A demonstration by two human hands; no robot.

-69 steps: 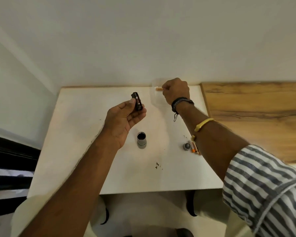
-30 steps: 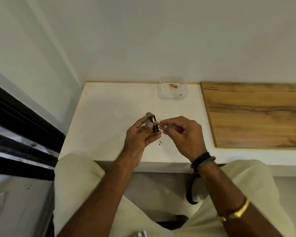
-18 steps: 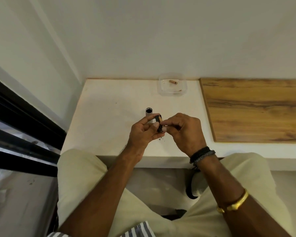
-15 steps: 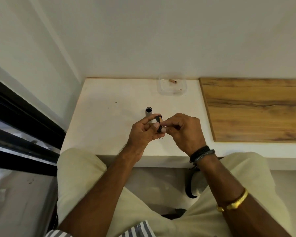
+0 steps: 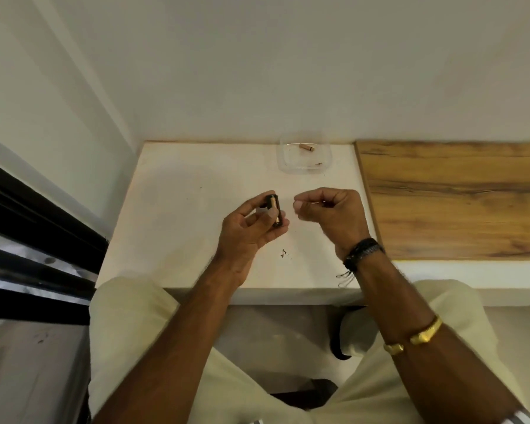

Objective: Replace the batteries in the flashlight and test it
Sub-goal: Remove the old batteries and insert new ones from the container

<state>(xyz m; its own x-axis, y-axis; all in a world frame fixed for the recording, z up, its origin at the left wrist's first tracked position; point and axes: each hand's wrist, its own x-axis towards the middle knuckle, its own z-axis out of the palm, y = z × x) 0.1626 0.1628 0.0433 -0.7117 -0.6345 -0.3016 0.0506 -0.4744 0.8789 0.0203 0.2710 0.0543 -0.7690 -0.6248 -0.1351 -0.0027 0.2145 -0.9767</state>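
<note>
My left hand (image 5: 251,231) is raised over the white table (image 5: 178,215) and grips a black battery holder (image 5: 271,206). A gold-coloured battery (image 5: 276,211) sits in the holder's side slot. A small pale grey piece (image 5: 261,211) shows between the fingers; I cannot tell whether it is the flashlight body. My right hand (image 5: 331,215) hovers a little to the right of the holder, apart from it, with its fingers curled and thumb near the forefinger; nothing shows in it. At the table's back edge a clear plastic tub (image 5: 285,162) holds two more batteries (image 5: 306,147).
A wood-grain board (image 5: 456,197) adjoins the table on the right. Dark specks (image 5: 283,254) lie on the table near its front edge. The wall runs behind, and a black frame (image 5: 37,228) stands at the left. My knees are below the table edge.
My right hand brought a battery from the tub and pressed it into the holder. It has now let go and drawn back to the right. The left hand still holds the holder.
</note>
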